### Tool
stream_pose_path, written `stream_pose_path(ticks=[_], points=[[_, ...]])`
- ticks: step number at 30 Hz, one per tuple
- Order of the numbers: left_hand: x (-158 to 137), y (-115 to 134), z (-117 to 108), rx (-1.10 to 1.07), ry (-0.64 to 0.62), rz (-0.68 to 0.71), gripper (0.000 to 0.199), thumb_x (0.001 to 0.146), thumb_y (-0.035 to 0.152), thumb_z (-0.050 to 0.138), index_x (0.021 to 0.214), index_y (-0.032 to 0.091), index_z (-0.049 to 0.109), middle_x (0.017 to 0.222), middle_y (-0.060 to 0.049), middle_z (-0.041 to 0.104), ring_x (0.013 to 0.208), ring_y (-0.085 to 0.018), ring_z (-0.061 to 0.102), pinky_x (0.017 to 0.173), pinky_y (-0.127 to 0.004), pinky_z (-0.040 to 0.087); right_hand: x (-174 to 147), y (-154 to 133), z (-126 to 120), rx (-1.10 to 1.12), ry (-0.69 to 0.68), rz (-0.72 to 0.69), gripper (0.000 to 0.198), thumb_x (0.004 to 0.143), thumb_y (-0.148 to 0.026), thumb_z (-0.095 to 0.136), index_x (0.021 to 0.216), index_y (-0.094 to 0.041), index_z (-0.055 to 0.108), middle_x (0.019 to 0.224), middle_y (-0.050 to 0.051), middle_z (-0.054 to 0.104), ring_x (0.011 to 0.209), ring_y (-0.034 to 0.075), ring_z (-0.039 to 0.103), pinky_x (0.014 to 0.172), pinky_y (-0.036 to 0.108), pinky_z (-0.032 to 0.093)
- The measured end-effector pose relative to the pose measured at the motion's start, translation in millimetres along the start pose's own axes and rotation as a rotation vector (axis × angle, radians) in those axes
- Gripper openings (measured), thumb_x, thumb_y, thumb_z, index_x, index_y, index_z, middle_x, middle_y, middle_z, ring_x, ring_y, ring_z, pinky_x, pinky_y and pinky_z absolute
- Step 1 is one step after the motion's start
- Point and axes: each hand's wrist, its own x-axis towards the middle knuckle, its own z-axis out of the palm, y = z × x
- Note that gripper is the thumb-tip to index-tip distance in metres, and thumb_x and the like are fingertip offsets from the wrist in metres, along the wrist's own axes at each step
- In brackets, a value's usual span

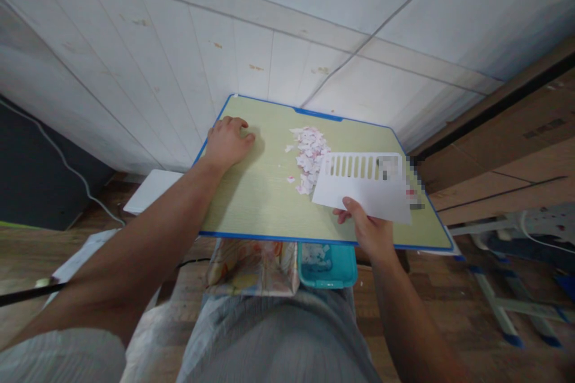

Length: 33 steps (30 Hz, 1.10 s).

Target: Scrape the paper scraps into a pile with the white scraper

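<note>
My right hand (pixel 371 232) is closed on the near edge of a white slotted sheet (pixel 359 190), thumb on top. A row of long cut-outs runs along its far part; whether it is card or plastic I cannot tell. Its left edge reaches a heap of torn paper scraps (pixel 309 158), white with some pink, on the yellowish tabletop (pixel 265 203). My left hand (pixel 229 140) lies at the table's left edge, holding nothing, fingers loosely bent and apart.
Below the front edge sit a teal plastic bin (pixel 330 278) with paper bits inside and a patterned bag (pixel 256 266). Blue trim (pixel 318 114) borders the table. Behind is a white panelled wall (pixel 251 42); cardboard boxes (pixel 507 143) stand at right. Part of the table's right side is pixelated.
</note>
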Motion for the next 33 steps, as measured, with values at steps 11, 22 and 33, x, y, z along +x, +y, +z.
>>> stream_pose_path(ticks=[11,22,33], points=[[3.9,-9.5,4.7,-0.037,0.001,0.024,0.050,0.111,0.045,0.067,0.153,0.022,0.083,0.168,-0.021,0.078,0.164,-0.046,0.066,0.145,-0.062,0.051,2.6,9.1,-0.8,0.008,0.094,0.023,0.056,0.099,-0.077,0.092,0.072,-0.029,0.078,0.073,0.007,0.086,0.068,0.029,0.082,0.089,0.048,0.071],[-0.6,-6.7,1.2,-0.049,0.002,0.019,0.047,0.113,0.043,0.069,0.152,0.021,0.081,0.168,-0.019,0.076,0.164,-0.044,0.064,0.146,-0.060,0.050,-13.7,0.4,1.6,-0.055,-0.043,0.042,0.052,0.103,-0.070,0.088,0.071,-0.031,0.077,0.070,0.005,0.083,0.070,0.029,0.082,0.085,0.045,0.072],[-2.9,-3.1,-3.5,-0.033,-0.005,0.024,0.046,0.113,0.042,0.070,0.154,0.023,0.082,0.170,-0.018,0.077,0.166,-0.043,0.065,0.146,-0.060,0.052,-45.2,-18.5,15.8,-0.081,-0.263,0.117,0.057,0.101,-0.069,0.087,0.058,-0.033,0.077,0.072,0.009,0.087,0.077,0.034,0.091,0.096,0.050,0.078]])
